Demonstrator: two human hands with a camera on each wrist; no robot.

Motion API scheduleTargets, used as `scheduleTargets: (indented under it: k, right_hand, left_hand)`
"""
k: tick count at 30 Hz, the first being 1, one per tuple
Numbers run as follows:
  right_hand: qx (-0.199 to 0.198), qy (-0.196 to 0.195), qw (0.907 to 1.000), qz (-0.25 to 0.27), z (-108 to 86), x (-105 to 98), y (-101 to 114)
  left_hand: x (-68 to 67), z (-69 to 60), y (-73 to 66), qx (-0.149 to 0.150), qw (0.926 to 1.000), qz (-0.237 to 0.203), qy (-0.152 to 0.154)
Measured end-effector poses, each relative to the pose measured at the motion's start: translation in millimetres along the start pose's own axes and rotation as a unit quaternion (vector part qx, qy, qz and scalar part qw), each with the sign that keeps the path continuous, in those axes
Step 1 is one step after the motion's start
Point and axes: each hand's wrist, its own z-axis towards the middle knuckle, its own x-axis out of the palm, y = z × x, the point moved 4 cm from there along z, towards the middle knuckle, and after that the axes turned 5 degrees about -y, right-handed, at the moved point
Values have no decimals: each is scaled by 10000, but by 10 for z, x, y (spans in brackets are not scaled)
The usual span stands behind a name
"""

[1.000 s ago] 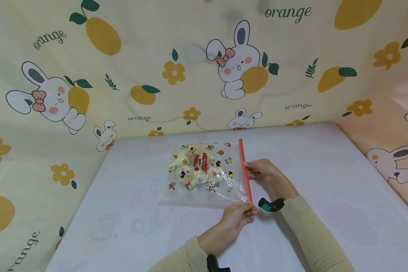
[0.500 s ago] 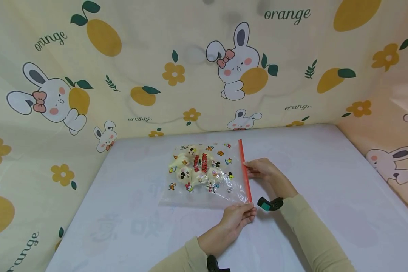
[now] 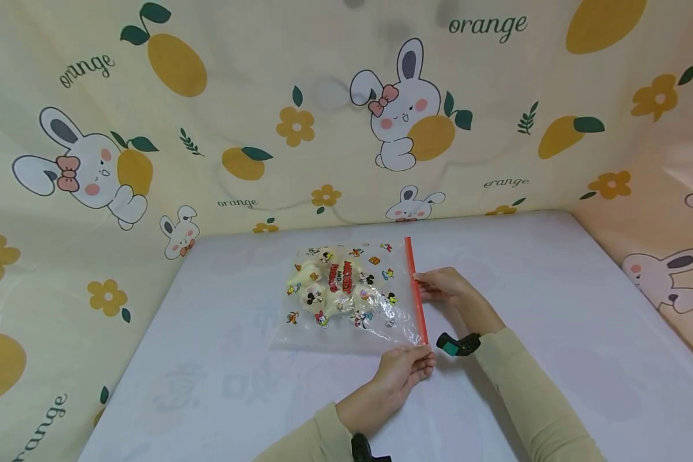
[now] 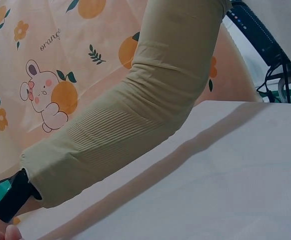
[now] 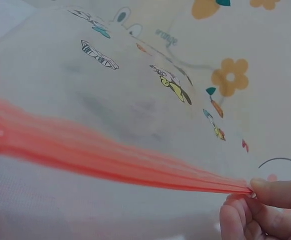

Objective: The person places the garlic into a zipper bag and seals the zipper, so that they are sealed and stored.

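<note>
A clear plastic zip bag [image 3: 335, 330] printed with small cartoon figures lies on the white table, its red zip strip [image 3: 414, 289] toward the right. Several pale, rounded pieces [image 3: 306, 273] are inside; their kind is unclear through the print. My left hand [image 3: 401, 375] pinches the strip's near end, at the bag's corner. Partway along the strip, my right hand [image 3: 443, 285] pinches it between thumb and fingers. The right wrist view shows this right-hand pinch [image 5: 268, 207] up close. Whether the zip is closed cannot be told.
A white table [image 3: 219, 410] bears the bag. Behind it and at both sides hang cloth walls [image 3: 317, 70] printed with rabbits and oranges. The left wrist view shows the right sleeve [image 4: 115, 135], a dark wristband [image 4: 8, 200] and dark equipment with cables [image 4: 258, 32].
</note>
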Motion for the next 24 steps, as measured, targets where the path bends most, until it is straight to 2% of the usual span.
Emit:
scheduleTargets:
  k: [18,24]
  right_hand:
    - [78,-144,9999,-54,43,-2,35]
    - [47,-165,9998,-61,62,6,31]
  left_hand:
    - [6,-15,-10,-132,9998,106,-47]
    - [8,-14,-12,-93,9999,121,-40]
